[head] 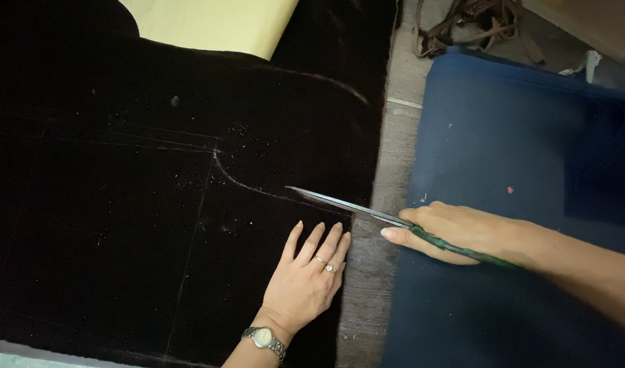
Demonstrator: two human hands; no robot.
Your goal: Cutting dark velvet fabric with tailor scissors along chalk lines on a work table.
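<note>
The right hand (455, 232) grips the green handles of long scissors (367, 210), blades apparently slightly parted, reaching left into the edge of black velvet fabric (121, 204) along a chalk line. Just below the blades, the left hand (305, 279) presses flat, fingers spread. Navy fabric (503, 136) lies under the right forearm.

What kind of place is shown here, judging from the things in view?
Probably a tailoring or sewing workshop. Dark velvety cloth marked with chalk lines lies flat; the right hand works long metal scissors with green handles into it, the left hand presses it down, and folded blue fabric lies beside.
</note>
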